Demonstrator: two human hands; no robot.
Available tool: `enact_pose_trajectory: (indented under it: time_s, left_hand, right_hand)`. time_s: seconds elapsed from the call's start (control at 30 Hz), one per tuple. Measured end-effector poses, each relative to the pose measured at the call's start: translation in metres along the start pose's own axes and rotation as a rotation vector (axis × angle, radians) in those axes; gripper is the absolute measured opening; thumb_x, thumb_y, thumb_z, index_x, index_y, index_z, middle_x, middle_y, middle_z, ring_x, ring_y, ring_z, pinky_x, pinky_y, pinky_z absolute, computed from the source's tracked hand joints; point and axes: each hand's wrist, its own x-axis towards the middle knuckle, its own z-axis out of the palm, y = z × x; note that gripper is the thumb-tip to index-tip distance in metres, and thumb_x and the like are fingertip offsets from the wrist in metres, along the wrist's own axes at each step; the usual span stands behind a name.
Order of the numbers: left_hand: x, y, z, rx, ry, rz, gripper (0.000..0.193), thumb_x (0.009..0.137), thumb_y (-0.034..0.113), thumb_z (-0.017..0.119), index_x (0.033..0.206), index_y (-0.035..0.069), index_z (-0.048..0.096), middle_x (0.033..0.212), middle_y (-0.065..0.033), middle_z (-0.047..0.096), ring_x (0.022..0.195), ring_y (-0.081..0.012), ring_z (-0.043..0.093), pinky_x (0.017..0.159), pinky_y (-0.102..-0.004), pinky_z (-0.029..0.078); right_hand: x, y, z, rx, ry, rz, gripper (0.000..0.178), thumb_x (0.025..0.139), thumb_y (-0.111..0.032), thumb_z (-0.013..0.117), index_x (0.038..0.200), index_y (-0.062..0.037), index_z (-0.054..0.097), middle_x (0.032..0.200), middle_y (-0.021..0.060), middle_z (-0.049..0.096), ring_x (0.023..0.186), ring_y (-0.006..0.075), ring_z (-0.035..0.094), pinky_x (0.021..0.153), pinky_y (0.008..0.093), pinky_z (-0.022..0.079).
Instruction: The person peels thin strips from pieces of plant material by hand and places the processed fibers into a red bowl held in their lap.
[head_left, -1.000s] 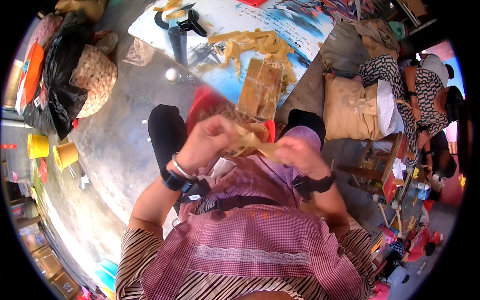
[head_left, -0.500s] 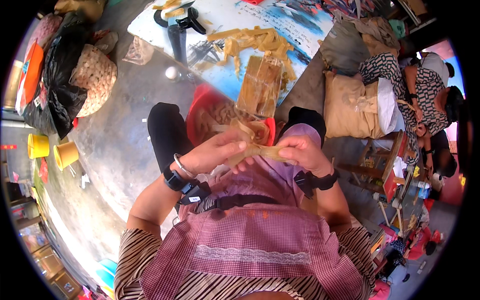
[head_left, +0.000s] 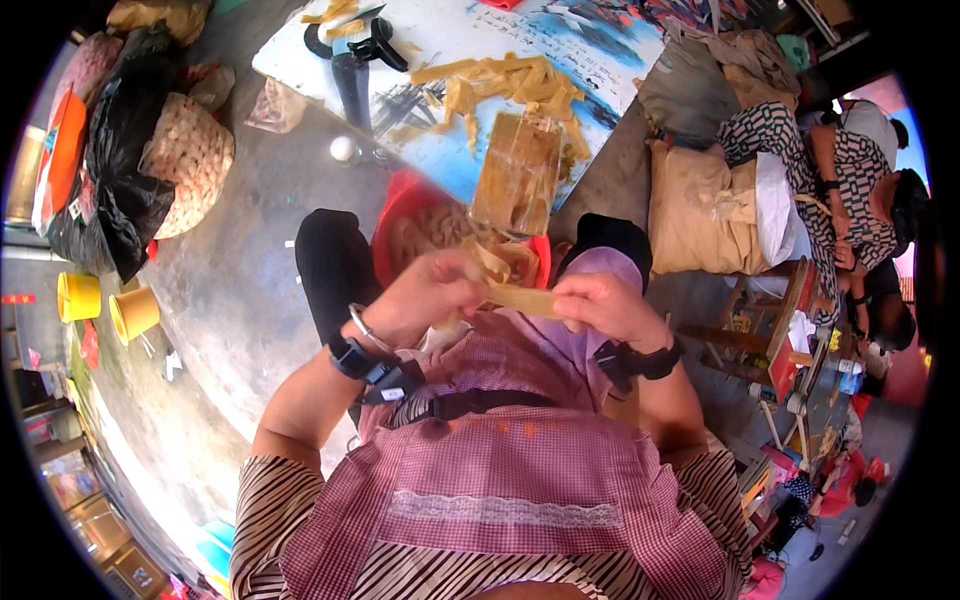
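Above my lap, a flat yellowish-tan strip point(head_left: 525, 300) is stretched between my two hands. My left hand point(head_left: 432, 298) pinches one end, its fingers curled. The fingers and thumb of my right hand point(head_left: 605, 305) are closed on the other end. A looped piece of the same tan material point(head_left: 490, 260) rises beside my left fingers. Beyond my hands, between my knees, sits a red basin point(head_left: 393, 205) with pale pieces in it. At the table's near corner lies a brown block point(head_left: 515, 170) covered in clear film, with a heap of tan strips point(head_left: 520, 80) behind it.
The white and blue painted table point(head_left: 440, 180) carries a black-handled tool point(head_left: 375, 48). A tan sack point(head_left: 700, 210) and a wooden stool point(head_left: 770, 320) stand right; other people point(head_left: 850, 190) sit beyond. Yellow buckets point(head_left: 132, 312) and a black bag point(head_left: 125, 150) are at left.
My left hand has turned over and its fingers have curled in. The strip between the hands now looks flatter and straighter. My right hand has shifted slightly.
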Motion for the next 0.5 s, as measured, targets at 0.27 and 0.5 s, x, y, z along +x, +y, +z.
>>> enact_pose_trajectory:
  time_s: [0.27,0.5]
  left_hand:
    - [0.044,0.058,0.008,0.734,0.398,0.476,0.009,0.088,0.011,0.059,0.091,0.002,0.057,0.071,-0.0032,0.060,0.062,-0.0083,0.053,0.057,-0.0240,0.044]
    - [0.043,0.043,-0.017,0.991,0.509,0.362,0.011,0.082,0.011,0.059,0.090,0.004,0.059,0.065,-0.0110,0.058,0.060,-0.0256,0.059,0.059,-0.0327,0.047]
  right_hand:
    - [0.032,-0.039,-0.019,-0.063,0.486,-0.185,0.017,0.091,-0.015,0.057,0.088,0.0001,0.063,0.062,-0.0024,0.054,0.057,0.0040,0.049,0.053,0.0202,0.040]
    - [0.051,0.014,-0.039,-0.106,0.575,-0.039,0.020,0.093,-0.018,0.052,0.094,-0.0008,0.062,0.067,0.0007,0.058,0.058,0.0067,0.052,0.052,0.0222,0.042]
